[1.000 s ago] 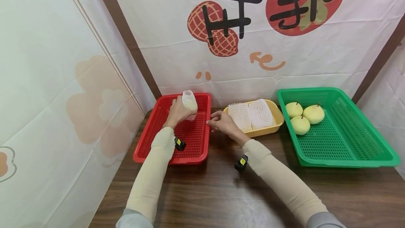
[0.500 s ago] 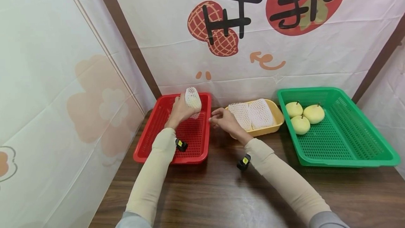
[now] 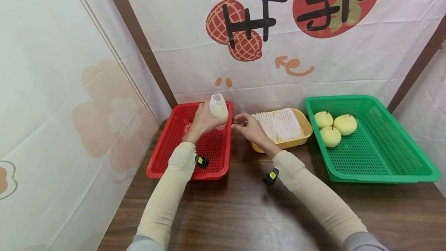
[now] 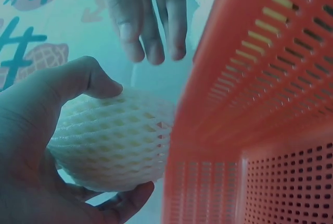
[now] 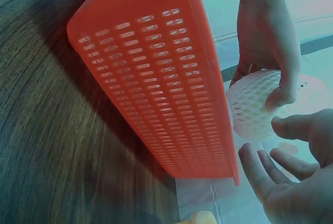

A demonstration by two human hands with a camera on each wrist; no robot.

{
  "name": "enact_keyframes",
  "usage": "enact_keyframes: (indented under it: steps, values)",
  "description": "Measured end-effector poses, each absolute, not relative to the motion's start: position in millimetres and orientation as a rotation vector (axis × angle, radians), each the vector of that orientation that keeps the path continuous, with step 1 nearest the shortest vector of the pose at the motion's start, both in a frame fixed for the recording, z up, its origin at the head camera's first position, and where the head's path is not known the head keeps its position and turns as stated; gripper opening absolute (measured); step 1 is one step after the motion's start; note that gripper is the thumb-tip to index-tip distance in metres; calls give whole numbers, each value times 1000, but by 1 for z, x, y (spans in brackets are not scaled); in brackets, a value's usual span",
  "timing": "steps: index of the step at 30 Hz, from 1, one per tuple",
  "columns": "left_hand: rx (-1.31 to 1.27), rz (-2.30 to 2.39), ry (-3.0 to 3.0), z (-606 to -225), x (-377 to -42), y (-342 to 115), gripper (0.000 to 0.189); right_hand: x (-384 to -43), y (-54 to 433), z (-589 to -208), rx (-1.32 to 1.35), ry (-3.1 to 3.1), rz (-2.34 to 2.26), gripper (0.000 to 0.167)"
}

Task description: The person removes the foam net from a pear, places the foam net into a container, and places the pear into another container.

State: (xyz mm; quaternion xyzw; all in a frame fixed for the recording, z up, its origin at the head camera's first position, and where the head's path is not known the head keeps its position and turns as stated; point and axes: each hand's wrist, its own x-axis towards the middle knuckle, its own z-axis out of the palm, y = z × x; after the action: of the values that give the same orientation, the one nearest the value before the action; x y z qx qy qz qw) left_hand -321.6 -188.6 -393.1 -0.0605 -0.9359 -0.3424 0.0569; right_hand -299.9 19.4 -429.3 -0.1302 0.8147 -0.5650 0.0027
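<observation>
My left hand (image 3: 204,122) grips a pear in a white foam net sleeve (image 3: 218,112) above the right rim of the red basket (image 3: 210,158). In the left wrist view, thumb and fingers curl round the netted pear (image 4: 112,140), and pale yellow shows through the mesh. My right hand (image 3: 254,131) is beside it, between the red basket and the yellow tray (image 3: 306,129), holding nothing. The right wrist view has this right hand (image 5: 299,177) with slightly bent, spread fingers close to the netted pear (image 5: 252,101).
Two white foam net sleeves (image 3: 287,124) lie in the yellow tray. Further right, the green basket (image 3: 404,162) holds three bare pears (image 3: 345,125). A printed cloth (image 3: 181,65) hangs behind the dark wooden table (image 3: 237,212).
My left hand has carried the netted pear rightward and slightly up, from inside the red basket's outline to its right rim. My right hand has shifted slightly right, away from the rim.
</observation>
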Motion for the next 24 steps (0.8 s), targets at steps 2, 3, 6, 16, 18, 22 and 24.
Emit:
enact_keyframes:
  steps: [2, 3, 6, 16, 18, 22, 24]
  values:
    - [-203, -1039, -2835, -391, -319, -185, 95, -300, 21, -429, -424, 2568, -1756, 37]
    - [-217, -1035, -2834, -390, -318, -183, 96, -300, 21, -429, -430, 2564, -1755, 38]
    - [-252, -1037, -2828, -387, -315, -178, 96, -300, 23, -428, -444, 2554, -1766, 41]
    - [-318, -1072, -2783, -384, -309, -167, 91, -303, 26, -427, -553, 2538, -1881, 41]
    - [-316, -1080, -2780, -384, -307, -165, 92, -303, 27, -427, -551, 2535, -1890, 40]
    - [-312, -1106, -2758, -384, -304, -163, 94, -302, 28, -427, -552, 2539, -1905, 39]
    - [-309, -1151, -2736, -385, -303, -161, 96, -301, 29, -426, -555, 2541, -1914, 39]
